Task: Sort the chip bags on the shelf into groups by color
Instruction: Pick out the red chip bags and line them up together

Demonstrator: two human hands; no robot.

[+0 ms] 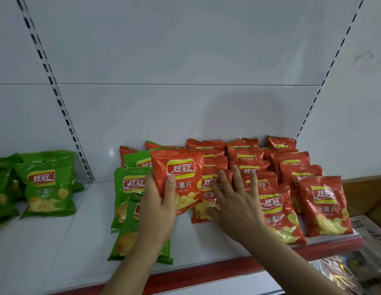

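I see my left hand closed around the lower left corner of a shiny red foil chip bag, thumb across its front and fingers behind, holding it upright and tilted slightly above the white metal shelf. My right hand is spread flat, fingers apart, pressing on the nearest red bags of the red chip bag rows — it grips nothing. Those rows fill the right half of the shelf, overlapping from the back panel to the red front edge strip. Just left of the held bag stands a line of glossy green chip bags, the front ones partly hidden behind my left forearm; a red bag top peeks out behind them. Well apart, past the slotted upright rail, a cluster of green chip bags lies on the neighbouring shelf section — leaning loosely on one another.
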